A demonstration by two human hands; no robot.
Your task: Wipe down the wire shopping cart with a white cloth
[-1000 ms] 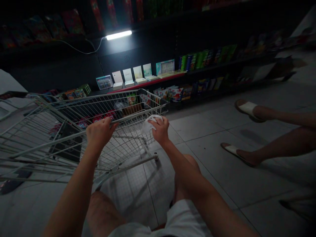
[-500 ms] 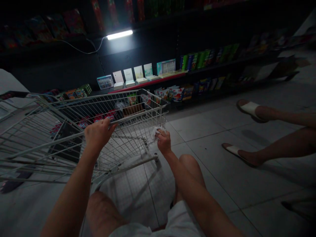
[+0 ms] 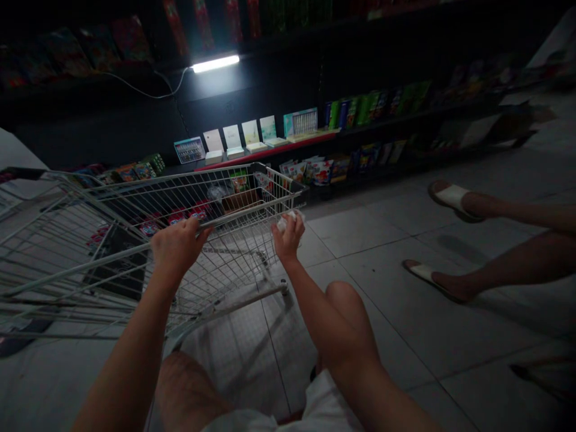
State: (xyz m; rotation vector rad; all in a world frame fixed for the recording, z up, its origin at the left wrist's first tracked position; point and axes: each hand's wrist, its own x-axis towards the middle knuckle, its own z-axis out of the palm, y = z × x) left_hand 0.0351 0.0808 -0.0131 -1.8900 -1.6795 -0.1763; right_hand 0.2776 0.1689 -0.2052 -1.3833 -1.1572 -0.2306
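Note:
A wire shopping cart (image 3: 135,198) lies tipped on its side on the tiled floor in front of me. My left hand (image 3: 176,245) is closed round one of the cart's rim bars. My right hand (image 3: 288,235) is closed on a small white cloth (image 3: 290,218) and presses it against the cart's wire side near the corner. My bare knees show below, close to the cart.
Another person's legs in white sandals (image 3: 450,197) stretch across the floor at the right. Dark shelves (image 3: 315,129) with cards, boxes and packets run along the back, lit by a tube lamp (image 3: 216,63). A cart wheel (image 3: 284,288) sits near my right knee.
My right hand with the cloth went down the cart's wire side, then came back up near the corner. My left hand kept its hold on the bar.

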